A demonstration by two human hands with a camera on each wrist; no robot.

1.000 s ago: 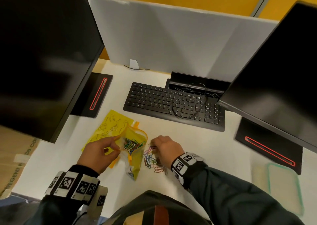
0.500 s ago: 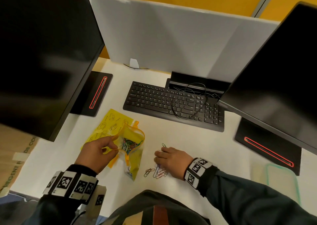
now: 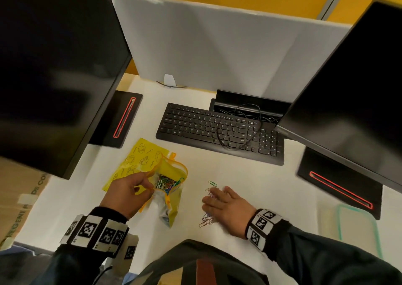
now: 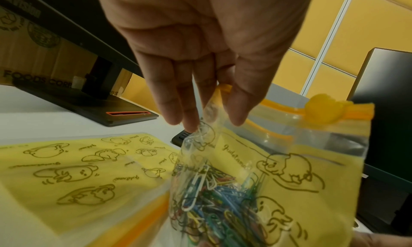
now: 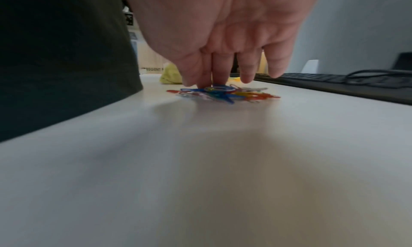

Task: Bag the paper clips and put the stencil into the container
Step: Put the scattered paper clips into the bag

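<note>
A clear zip bag (image 3: 174,176) with yellow print and an orange slider stands open on the white desk. My left hand (image 3: 148,187) pinches its near rim; in the left wrist view the thumb and fingers of that hand (image 4: 211,122) hold the plastic edge of the bag (image 4: 289,162). Many coloured paper clips (image 4: 211,198) lie inside. Right of the bag, my right hand (image 3: 214,200) rests fingertips-down on a small heap of loose clips (image 5: 223,93); a green clip (image 3: 212,183) lies just beyond. The yellow stencil (image 3: 134,160) lies flat, partly under the bag.
A clear container (image 3: 356,226) with a teal rim sits at the near right edge. A black keyboard (image 3: 217,130) with a looped cable lies behind the clips. Two monitors on black stands flank the desk, and a grey partition closes the back.
My right hand has pulled away from the bag's mouth to the right and settled on the loose clips. The left hand keeps its hold on the bag's rim.
</note>
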